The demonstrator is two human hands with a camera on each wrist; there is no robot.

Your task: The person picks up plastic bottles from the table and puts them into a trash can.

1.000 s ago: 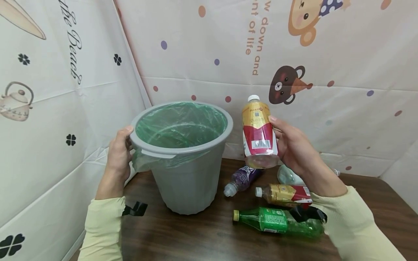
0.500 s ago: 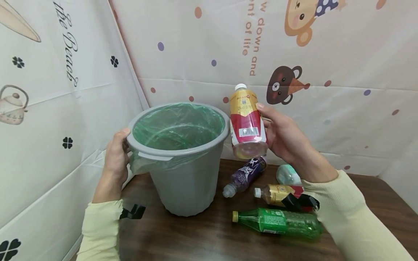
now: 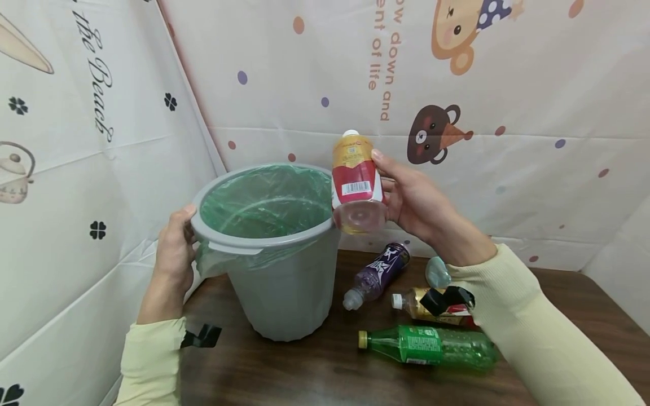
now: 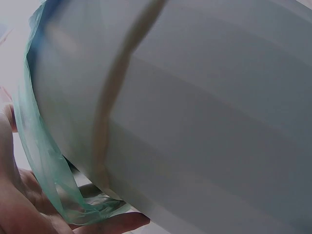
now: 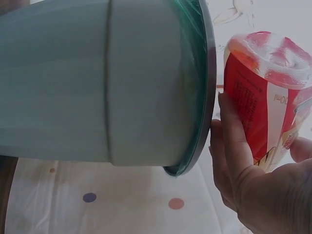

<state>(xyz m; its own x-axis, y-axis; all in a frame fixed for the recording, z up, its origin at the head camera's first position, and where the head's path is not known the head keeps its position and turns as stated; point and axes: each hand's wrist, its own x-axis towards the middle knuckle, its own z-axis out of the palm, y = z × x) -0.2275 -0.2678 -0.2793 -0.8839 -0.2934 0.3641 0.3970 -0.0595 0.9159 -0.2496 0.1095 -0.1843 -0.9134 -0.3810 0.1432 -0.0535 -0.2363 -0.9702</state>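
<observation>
The left hand (image 3: 175, 256) gripped the rim of the grey bin (image 3: 284, 293) at its 9 o'clock side, fingers curled on the edge and the green liner (image 3: 264, 197). The liner looked empty. The right hand (image 3: 416, 206) held the red-and-gold bottle (image 3: 355, 183), fingers clamped around it, just above the rim at 3 o'clock, not yet inside. On the surface (image 3: 315, 366) four more bottles (image 3: 426, 345) were lying, so most of the work remained.

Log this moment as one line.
left hand: grips bin rim | right hand: holds red-labelled bottle beside rim | table: four bottles lying
</observation>
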